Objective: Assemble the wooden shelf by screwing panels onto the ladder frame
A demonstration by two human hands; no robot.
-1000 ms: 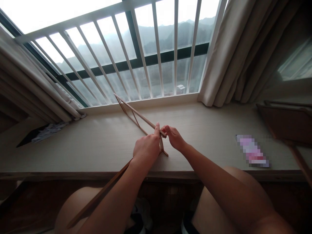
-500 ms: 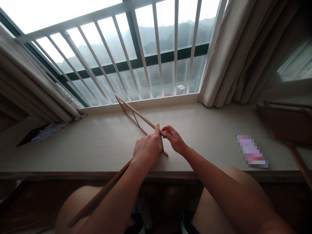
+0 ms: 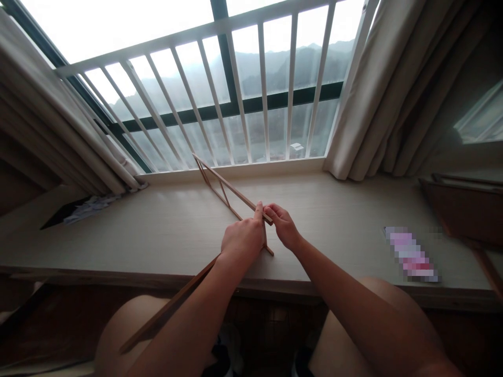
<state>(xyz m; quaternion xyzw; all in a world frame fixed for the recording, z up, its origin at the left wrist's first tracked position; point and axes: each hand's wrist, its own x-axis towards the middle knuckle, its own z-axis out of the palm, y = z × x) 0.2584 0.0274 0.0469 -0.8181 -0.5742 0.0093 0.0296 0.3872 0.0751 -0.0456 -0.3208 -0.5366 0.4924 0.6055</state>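
Observation:
A thin wooden stick frame (image 3: 220, 184), built from two long rails with cross struts, stands on edge on the pale window ledge (image 3: 157, 225). My left hand (image 3: 241, 238) is closed on the frame's near end, its thumb raised against the upper rail. My right hand (image 3: 285, 226) pinches the tip of that upper rail from the right. A longer wooden stick (image 3: 173, 303) runs from under my left hand down across my left knee.
A pink packet (image 3: 411, 254) lies on the ledge at the right. A dark wooden board (image 3: 459, 209) sits at the far right. White window bars (image 3: 236, 99) and beige curtains (image 3: 377, 94) close the back. Crumpled paper (image 3: 90, 204) lies at the left.
Both hands keep their hold on the frame's near end. The view has shifted a little, so everything sits slightly lower and to the right.

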